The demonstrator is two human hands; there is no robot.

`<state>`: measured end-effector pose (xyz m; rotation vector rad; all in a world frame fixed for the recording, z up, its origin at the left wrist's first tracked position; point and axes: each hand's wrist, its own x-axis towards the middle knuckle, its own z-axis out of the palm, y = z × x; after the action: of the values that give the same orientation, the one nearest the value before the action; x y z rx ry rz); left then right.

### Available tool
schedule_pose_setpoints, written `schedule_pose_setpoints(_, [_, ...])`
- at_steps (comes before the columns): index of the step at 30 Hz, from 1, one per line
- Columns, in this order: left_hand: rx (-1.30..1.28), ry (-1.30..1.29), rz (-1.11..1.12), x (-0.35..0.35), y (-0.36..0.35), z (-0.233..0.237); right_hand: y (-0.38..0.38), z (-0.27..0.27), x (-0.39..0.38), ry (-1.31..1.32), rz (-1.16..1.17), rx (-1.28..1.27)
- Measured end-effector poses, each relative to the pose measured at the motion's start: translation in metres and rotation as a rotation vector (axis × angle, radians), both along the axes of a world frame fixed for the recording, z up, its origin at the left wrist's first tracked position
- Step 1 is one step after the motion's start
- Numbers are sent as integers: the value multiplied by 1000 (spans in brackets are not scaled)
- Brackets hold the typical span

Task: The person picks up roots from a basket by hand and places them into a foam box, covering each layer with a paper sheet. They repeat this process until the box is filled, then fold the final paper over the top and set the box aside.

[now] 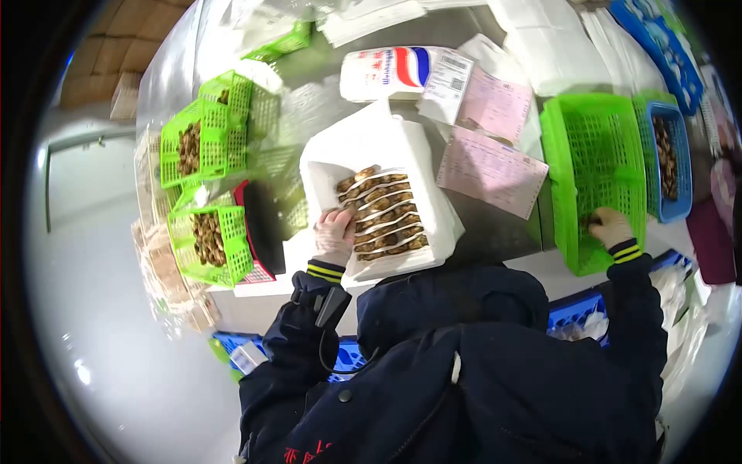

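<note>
A white foam box (pixel 318 178) in front of me holds brown lumpy pieces (pixel 382 216) in several rows, with white strips between them. My left hand (pixel 334 236) reaches over the box's near left side, its fingers curled down at the left ends of the rows. What those fingers grip is hidden. To the right, my right hand (pixel 612 228) is inside a tall green basket (pixel 568 185), near its right wall. A small dark brown piece (pixel 594 220) shows at its closed fingertips. Both hands look gloved.
Green baskets (pixel 176 166) with brown pieces stand at the left, near a black-and-red tray (pixel 261 232). Pink slips (pixel 491 172) and a white printed packet (pixel 386 73) lie behind the box. A blue basket (pixel 674 209) with brown pieces adjoins the right green one.
</note>
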<state>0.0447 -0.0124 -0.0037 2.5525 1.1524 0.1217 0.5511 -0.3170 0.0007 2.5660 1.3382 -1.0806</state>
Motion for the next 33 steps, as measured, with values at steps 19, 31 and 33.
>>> schedule_pose_setpoints(19, [-146,36,-30,47,54,-43,327,-24,-287,-620,867,269])
schedule_pose_setpoints(31, [-94,-64,-51,45,52,-45,322,-27,-284,-518,848,366])
schedule_pose_setpoints(33, [-112,-34,-65,45,54,-38,325,-22,-287,-510,859,298])
